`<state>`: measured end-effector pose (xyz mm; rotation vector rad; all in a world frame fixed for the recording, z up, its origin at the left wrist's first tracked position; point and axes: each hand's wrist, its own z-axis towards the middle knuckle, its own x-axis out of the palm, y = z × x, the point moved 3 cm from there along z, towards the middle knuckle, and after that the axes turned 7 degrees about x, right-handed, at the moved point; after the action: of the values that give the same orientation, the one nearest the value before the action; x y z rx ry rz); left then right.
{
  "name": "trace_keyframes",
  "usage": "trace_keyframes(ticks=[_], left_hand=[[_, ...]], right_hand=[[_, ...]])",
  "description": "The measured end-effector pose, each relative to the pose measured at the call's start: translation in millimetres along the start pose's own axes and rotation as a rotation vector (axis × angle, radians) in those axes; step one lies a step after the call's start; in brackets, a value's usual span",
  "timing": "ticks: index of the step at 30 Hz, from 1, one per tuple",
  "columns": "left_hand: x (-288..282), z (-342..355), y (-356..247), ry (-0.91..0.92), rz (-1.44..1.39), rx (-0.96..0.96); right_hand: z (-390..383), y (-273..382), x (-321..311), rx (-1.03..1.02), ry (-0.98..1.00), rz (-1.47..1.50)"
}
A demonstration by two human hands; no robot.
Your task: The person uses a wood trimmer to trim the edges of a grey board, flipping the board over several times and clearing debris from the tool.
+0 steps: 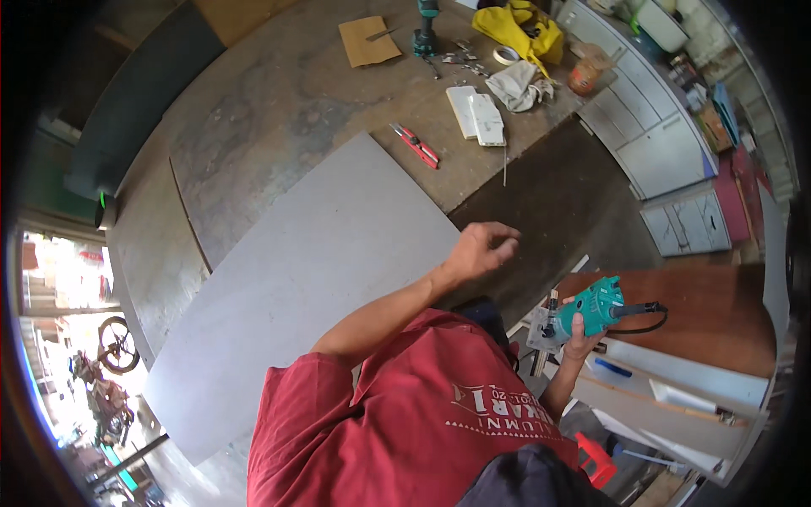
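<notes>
My right hand (578, 340) is wrapped around a green trim router (595, 306), which lies tilted sideways with its clear base plate (547, 328) toward my body's middle. A black cord (646, 311) leaves its far end. My left hand (483, 251) hovers just past the right edge of a large light grey sheet (312, 253). Its fingers are loosely bent, thumb and forefinger apart, with nothing visible between them. Farther off on the workbench (253, 110), a red utility knife (414, 145) lies beside the sheet's corner.
Two white pieces (486, 118), a grey cloth (517, 86), a tape roll (506, 56), a yellow bag (524, 32) and a cordless drill (425, 34) lie along the bench's far side. White cabinets (667, 152) stand at right. A brown panel (701, 313) is near the router.
</notes>
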<state>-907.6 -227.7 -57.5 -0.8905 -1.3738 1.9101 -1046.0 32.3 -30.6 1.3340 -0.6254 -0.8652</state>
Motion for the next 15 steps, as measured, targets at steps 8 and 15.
trace_keyframes(ticks=[8, 15], left_hand=[[-8.2, 57.3, -108.1, 0.029, 0.005, 0.314], [-38.4, 94.6, -101.5, -0.108, 0.157, 0.095]], right_hand=[[116.3, -77.9, 46.0, -0.070, 0.282, 0.041], [215.7, -9.7, 153.1, -0.038, 0.880, 0.003]])
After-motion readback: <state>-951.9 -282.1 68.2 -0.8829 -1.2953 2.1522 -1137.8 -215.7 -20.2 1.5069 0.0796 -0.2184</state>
